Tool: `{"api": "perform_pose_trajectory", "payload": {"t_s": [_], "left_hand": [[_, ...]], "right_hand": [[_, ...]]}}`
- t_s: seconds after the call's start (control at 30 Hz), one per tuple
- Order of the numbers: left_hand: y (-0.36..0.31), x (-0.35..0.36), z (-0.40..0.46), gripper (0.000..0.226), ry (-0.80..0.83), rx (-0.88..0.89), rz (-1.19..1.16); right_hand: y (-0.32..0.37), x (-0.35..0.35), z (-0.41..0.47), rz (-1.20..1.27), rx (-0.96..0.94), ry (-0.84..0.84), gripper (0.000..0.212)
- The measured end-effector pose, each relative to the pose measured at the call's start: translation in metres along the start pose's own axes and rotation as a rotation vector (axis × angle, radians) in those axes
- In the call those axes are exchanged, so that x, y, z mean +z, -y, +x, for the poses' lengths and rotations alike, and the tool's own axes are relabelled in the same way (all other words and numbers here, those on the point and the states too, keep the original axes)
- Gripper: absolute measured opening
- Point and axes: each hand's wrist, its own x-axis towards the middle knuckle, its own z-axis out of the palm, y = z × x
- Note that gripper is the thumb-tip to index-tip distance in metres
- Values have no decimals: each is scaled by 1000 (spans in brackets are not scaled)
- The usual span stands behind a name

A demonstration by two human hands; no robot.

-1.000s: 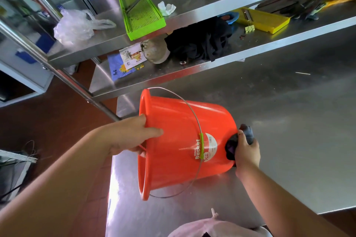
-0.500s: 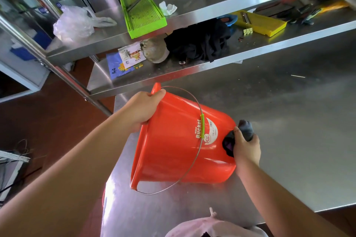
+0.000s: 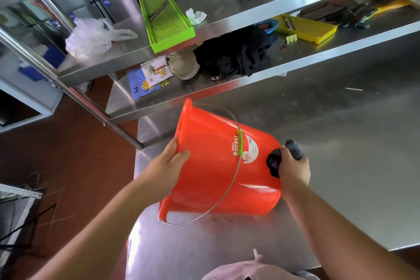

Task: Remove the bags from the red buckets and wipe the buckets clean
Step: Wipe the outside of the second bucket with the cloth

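A red bucket (image 3: 213,172) lies on its side on the steel table (image 3: 341,166), mouth to the left, wire handle draped across its wall. My left hand (image 3: 167,166) grips the rim at the mouth, thumb on the outer wall and fingers hidden inside. My right hand (image 3: 293,170) holds a dark cloth (image 3: 273,162) bunched against the bucket's wall near its base. A pale pink tied bag (image 3: 245,271) sits at the table's near edge, partly cut off by the frame.
A two-level steel shelf (image 3: 250,75) stands behind the table, carrying a green slicer tray (image 3: 168,22), a yellow slicer (image 3: 304,28), a clear plastic bag (image 3: 91,38), black fabric (image 3: 236,54) and papers. Red floor with cables lies to the left.
My left hand has shifted its hold along the rim from the top to the nearer side, and the bucket has turned on the table. My right hand keeps the cloth pressed near the base.
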Motion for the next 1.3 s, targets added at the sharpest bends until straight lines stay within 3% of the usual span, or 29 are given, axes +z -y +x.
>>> {"api": "perform_pose_trajectory", "payload": {"t_s": [0.17, 0.4, 0.53, 0.67, 0.83, 0.9, 1.03, 1.1, 1.2, 1.3], "left_hand": [[23, 5, 6, 13, -98, 34, -92], [-5, 6, 36, 35, -247, 122, 2], [-27, 1, 52, 46, -250, 51, 109], [-37, 6, 62, 49, -244, -20, 74], [-53, 5, 60, 27, -118, -150, -343], [-51, 0, 57, 16, -54, -111, -409], [-28, -4, 43, 52, 148, -13, -202], [-16, 2, 36, 63, 48, -17, -19], [-9, 16, 29, 64, -121, 36, -12], [-15, 21, 34, 62, -203, 23, 13]], "right_hand": [[2, 8, -4, -31, -28, -13, 57], [4, 1, -5, -6, -33, 73, 57], [-9, -15, -7, 14, 31, 128, 54], [-27, -25, -15, 6, 96, 137, 61], [-25, -24, -19, 16, 101, 103, 68], [-18, -24, -14, 26, 96, 85, 67], [-10, -20, -9, 27, 91, 51, 58], [-9, -18, -9, 22, 73, 54, 51], [-6, -14, -14, -39, -2, 76, 37], [1, -13, -21, -237, -198, 126, 20]]}}
